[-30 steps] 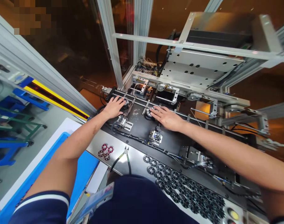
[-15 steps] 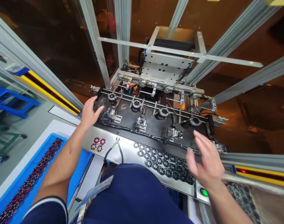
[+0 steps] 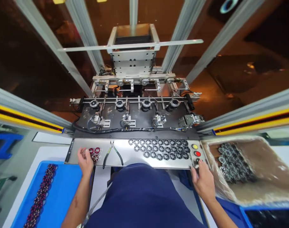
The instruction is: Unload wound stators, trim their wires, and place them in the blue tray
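My left hand (image 3: 85, 160) is at the left end of the metal ledge (image 3: 125, 158), fingers curled beside a few red-centred round parts (image 3: 97, 150); whether it grips one is hidden. At the ledge's right end, my right hand (image 3: 203, 180) has its index finger on the button panel, below the red button (image 3: 197, 154) and yellow button (image 3: 194, 146), covering the spot where the finger lands. Its thumb is apart and it holds nothing. Pliers with green-black handles (image 3: 112, 153) lie opened on the ledge. Rows of silver-black round parts (image 3: 161, 148) lie right of them.
Behind the ledge is a black machine plate (image 3: 116, 115) with several round fixtures (image 3: 146, 104). Yellow light bars (image 3: 28, 118) flank it. A blue tray (image 3: 56, 190) with red-black parts is at left; a plastic-lined box (image 3: 265, 177) with metal parts is at right.
Both hands have come down from over the machine plate to the ledge, the left beside the red-centred parts, the right onto the button panel. The camera view has turned and levelled.
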Available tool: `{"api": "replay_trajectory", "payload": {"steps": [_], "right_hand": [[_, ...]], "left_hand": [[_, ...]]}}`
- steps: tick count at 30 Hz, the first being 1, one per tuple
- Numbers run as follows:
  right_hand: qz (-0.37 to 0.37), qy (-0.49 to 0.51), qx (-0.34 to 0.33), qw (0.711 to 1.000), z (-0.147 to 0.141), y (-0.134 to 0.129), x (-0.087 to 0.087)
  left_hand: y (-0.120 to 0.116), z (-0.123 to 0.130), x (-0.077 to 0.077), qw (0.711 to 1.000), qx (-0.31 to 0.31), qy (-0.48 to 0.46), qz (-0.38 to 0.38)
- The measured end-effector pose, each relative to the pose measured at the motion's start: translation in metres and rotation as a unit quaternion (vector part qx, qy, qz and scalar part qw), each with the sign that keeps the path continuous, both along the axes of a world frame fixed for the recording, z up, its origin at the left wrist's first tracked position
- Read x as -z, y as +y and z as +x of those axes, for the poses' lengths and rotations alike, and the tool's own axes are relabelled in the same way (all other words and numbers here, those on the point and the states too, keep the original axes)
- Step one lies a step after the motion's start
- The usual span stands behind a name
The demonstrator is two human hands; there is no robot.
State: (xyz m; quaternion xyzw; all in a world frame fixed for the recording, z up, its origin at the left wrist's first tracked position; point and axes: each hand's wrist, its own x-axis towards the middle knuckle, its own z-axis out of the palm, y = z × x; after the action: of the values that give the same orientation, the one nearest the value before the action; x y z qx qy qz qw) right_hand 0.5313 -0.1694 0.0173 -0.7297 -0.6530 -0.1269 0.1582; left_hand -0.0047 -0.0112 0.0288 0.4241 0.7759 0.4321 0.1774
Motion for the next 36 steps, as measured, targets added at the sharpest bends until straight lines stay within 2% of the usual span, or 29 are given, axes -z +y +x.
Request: {"api": "replay_trajectory", "payload": {"steps": [8, 17, 22, 28, 36], "right_hand": [[0.004, 0.035, 0.099, 0.994, 0.005, -0.005, 0.007], [0.042, 0.063, 0.118, 0.990, 0.014, 0.017, 0.010], [0.068, 0.074, 0.124, 0.987, 0.024, 0.034, 0.016], [0.076, 0.066, 0.103, 0.990, 0.022, 0.045, 0.017], [0.127, 0.084, 0.038, 0.988, 0.008, 0.049, -0.001]], "left_hand": [[0.005, -0.001, 0.002, 1.000, 0.018, 0.004, 0.002], [0.010, 0.005, 0.007, 0.999, 0.030, 0.013, 0.011], [0.013, -0.010, 0.001, 0.999, 0.029, 0.023, 0.001], [0.016, -0.024, -0.002, 0.997, -0.010, 0.066, -0.032], [0.016, -0.016, 0.007, 0.994, -0.013, 0.069, -0.089]]}}
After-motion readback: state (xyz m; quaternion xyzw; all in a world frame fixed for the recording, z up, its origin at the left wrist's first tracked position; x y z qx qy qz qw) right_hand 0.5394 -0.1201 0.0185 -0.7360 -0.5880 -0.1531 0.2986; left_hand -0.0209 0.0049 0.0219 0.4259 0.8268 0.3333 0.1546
